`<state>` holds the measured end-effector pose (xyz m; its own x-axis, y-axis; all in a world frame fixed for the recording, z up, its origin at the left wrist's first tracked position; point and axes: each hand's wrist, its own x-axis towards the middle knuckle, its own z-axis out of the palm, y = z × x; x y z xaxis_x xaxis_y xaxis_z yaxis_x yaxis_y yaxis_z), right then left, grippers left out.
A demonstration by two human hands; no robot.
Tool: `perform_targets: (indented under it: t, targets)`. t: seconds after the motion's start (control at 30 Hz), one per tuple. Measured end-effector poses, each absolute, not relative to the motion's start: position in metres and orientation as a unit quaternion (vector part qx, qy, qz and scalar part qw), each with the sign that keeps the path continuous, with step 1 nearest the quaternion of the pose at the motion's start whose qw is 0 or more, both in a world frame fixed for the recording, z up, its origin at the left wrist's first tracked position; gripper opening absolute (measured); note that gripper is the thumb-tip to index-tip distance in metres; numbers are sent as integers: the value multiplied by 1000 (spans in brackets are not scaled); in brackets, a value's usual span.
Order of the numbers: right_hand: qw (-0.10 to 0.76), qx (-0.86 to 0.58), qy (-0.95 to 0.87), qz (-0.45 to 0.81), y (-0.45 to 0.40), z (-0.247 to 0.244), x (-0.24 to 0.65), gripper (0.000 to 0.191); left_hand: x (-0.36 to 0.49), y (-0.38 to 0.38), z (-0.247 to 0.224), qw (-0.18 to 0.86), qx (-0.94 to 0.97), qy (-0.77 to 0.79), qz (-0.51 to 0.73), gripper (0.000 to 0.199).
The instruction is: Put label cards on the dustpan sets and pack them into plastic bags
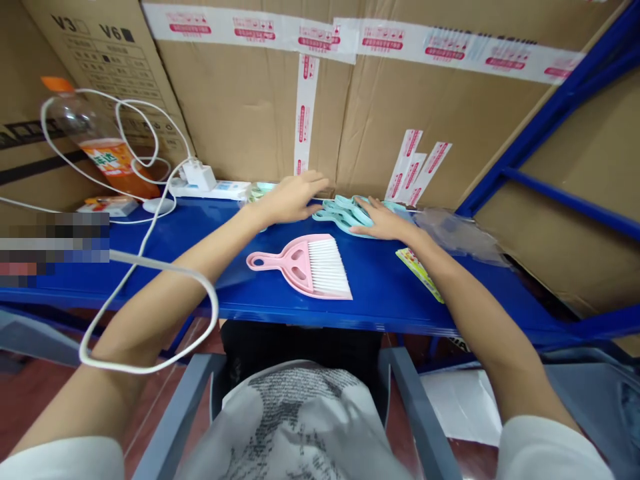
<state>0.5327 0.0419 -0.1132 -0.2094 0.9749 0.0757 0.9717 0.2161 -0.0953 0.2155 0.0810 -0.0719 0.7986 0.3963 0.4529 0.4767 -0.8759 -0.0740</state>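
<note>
At the back of the blue table, my right hand (383,219) lies with spread fingers on a pile of light teal dustpans (345,212). My left hand (297,197) reaches over the table just left of that pile, fingers stretched out; whether its fingertips touch the pile I cannot tell. Nearer to me lies a pink dustpan (291,261) with a white-bristled brush (327,267) nested in it, its looped handle pointing left. Partly hidden behind my left wrist is a light green item (261,190).
A colourful packet (420,273) lies by my right forearm, with clear plastic bags (457,233) behind. On the left stand an orange drink bottle (107,147) and a power strip with a charger (199,175). A white cable (215,307) loops across my left arm. Cardboard (250,107) closes the back.
</note>
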Motion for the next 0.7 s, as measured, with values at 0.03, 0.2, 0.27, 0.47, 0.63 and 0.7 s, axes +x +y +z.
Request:
perform_targets:
  t: [0.03,0.2,0.27,0.47,0.63,0.7]
  targets:
    - [58,-633,-772,15,44,-119,531,114,228,81,-71,102,-948,-234,-190,65]
    - [124,-612,-781,-4,55,-129,517,110,271,93,-78,188,-950,-249,-25,111]
    - [154,-596,-788,-3,60,-131,514,112,276,99,-84,230,-939,-257,-3,107]
    - [191,-566,-802,-13,71,-136,510,103,278,113,-94,273,-920,-281,-14,77]
    - [164,-590,-791,-7,78,-128,499,110,285,127,-94,279,-910,-307,-2,68]
    - [148,-593,-791,-4,82,-125,495,116,286,133,-92,274,-911,-307,6,72]
